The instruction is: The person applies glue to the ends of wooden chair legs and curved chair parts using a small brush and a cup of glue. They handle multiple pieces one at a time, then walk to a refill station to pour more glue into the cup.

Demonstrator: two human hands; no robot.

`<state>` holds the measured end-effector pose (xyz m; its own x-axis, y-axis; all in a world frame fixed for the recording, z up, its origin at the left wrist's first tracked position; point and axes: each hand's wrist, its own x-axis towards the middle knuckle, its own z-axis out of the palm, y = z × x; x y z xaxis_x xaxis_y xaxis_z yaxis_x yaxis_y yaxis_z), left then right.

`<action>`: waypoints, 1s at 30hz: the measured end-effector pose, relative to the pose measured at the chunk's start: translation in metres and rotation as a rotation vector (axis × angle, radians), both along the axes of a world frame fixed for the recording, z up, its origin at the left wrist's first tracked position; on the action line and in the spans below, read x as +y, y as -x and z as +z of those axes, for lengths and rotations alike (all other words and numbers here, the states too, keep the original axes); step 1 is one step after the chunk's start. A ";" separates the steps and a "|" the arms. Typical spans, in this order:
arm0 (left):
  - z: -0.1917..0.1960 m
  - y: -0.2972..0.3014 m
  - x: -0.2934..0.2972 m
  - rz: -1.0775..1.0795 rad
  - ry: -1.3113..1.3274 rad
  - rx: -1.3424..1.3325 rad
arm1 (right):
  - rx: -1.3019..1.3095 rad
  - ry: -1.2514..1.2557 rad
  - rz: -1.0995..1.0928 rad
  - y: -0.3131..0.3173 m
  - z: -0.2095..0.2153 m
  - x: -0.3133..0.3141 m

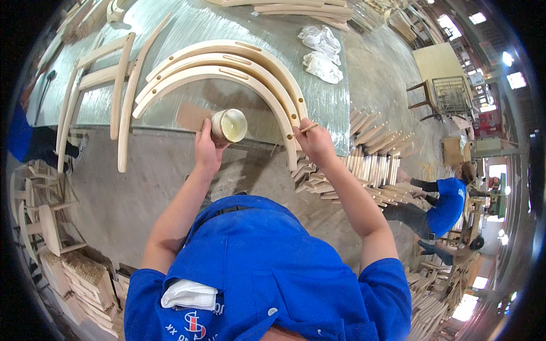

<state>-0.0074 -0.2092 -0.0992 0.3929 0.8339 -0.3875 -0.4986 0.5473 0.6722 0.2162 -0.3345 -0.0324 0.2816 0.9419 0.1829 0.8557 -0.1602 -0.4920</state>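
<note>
A brown cardboard box [453,151] stands on the floor, well right of the workbench [335,108]. No labels, signs or screens show.

— Where are the arms?

— Both bare forearms rise from the near edge and reach far, elbows bent, the left one leaning right, the right one leaning left.

— The left hand [206,149]?

— Fingers curled shut in a grip, thumb on the right side, back of the hand toward the camera.

— And the right hand [314,142]?

— Closed in a pinch, knuckles up, wrist straight, slightly farther right than the left, the two hands well apart.
</note>
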 end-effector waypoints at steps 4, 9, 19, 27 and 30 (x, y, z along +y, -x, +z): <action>-0.002 -0.002 0.000 0.030 0.033 -0.028 | 0.047 -0.014 -0.008 0.003 -0.004 0.000; -0.006 -0.003 0.002 0.024 0.015 -0.063 | -0.068 -0.003 0.015 0.006 -0.006 -0.006; -0.004 -0.003 0.000 0.051 0.058 -0.049 | -0.044 -0.051 -0.045 0.011 -0.011 -0.007; -0.004 -0.003 -0.001 0.025 0.035 -0.044 | -0.057 -0.067 -0.038 0.008 -0.015 -0.002; -0.001 -0.003 -0.001 0.024 0.036 -0.031 | -0.069 -0.013 -0.056 0.003 -0.014 -0.003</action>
